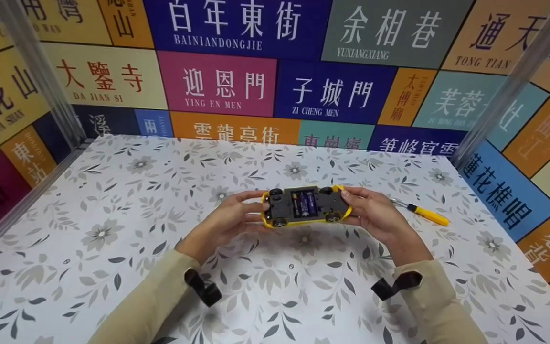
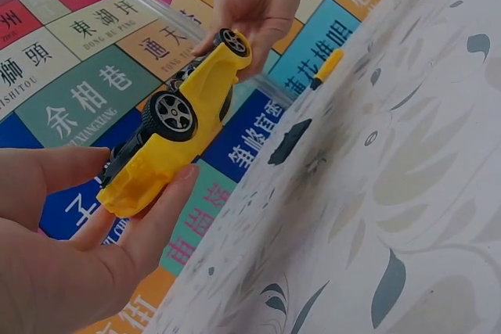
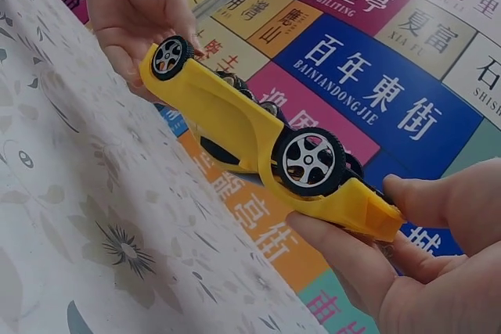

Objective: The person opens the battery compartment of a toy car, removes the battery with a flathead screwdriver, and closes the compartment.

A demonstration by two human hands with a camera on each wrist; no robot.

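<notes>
A yellow toy car [image 1: 284, 205] is held upside down above the table, its black underside facing up. In the middle of that underside the battery compartment is uncovered, with purple batteries [image 1: 307, 203] lying side by side inside. My left hand [image 1: 234, 215] pinches one end of the car between thumb and fingers. At the opposite end, my right hand [image 1: 375, 210] grips it the same way. The right wrist view shows the car's side with its silver-spoked wheels [image 3: 311, 160] and the right hand's fingers [image 3: 337, 252] under the body.
A screwdriver [image 1: 428, 215] with a yellow and black handle lies on the table to the right of the right hand. In the left wrist view a small flat black piece [image 2: 290, 142] rests on the flower-patterned tabletop [image 2: 438, 193]. Colourful lettered panels [image 1: 217, 83] stand behind the table.
</notes>
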